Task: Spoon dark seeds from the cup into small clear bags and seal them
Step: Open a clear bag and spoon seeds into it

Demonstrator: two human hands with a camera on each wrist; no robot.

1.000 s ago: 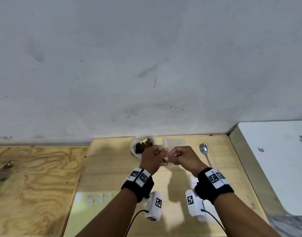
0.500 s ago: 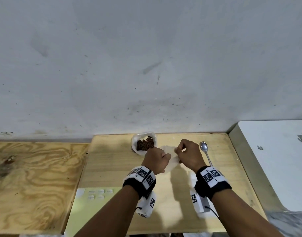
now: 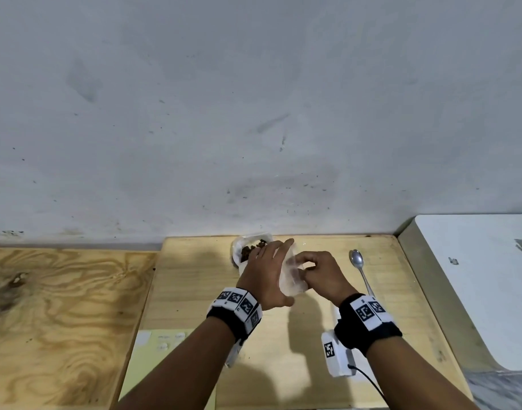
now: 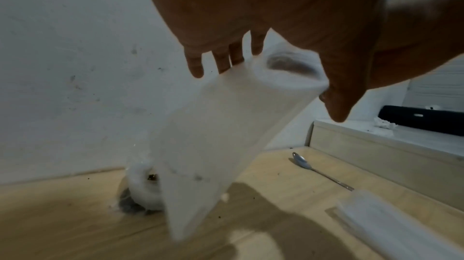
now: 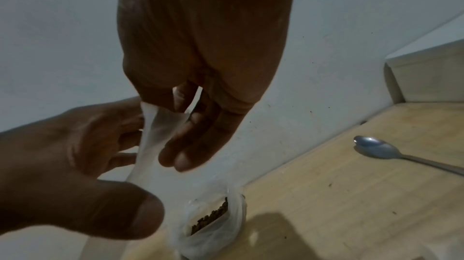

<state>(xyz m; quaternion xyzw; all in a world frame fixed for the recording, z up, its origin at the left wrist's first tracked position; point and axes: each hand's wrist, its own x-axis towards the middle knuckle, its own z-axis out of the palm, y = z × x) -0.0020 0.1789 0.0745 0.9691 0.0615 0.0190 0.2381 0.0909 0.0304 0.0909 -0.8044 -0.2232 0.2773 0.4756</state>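
A small clear bag (image 3: 292, 275) hangs in the air between my hands, above the wooden table. My left hand (image 3: 267, 270) holds one side of it between thumb and long fingers. My right hand (image 3: 310, 269) pinches the other side of the rim. In the left wrist view the bag (image 4: 216, 137) looks empty and its mouth gapes. The cup of dark seeds (image 3: 249, 250) stands by the wall, just behind my left hand, and shows below the bag (image 5: 155, 141) as a cup (image 5: 213, 218). The metal spoon (image 3: 357, 260) lies on the table to the right of my hands.
The light wooden table (image 3: 194, 279) ends at the grey wall behind the cup. A raised white surface (image 3: 476, 276) borders it on the right and a plywood board (image 3: 61, 306) on the left. A flat stack of clear bags (image 4: 401, 224) lies near the front right.
Both hands were fists pinching the bag close together. Now my left fingers are stretched out along the bag and its mouth is pulled open.
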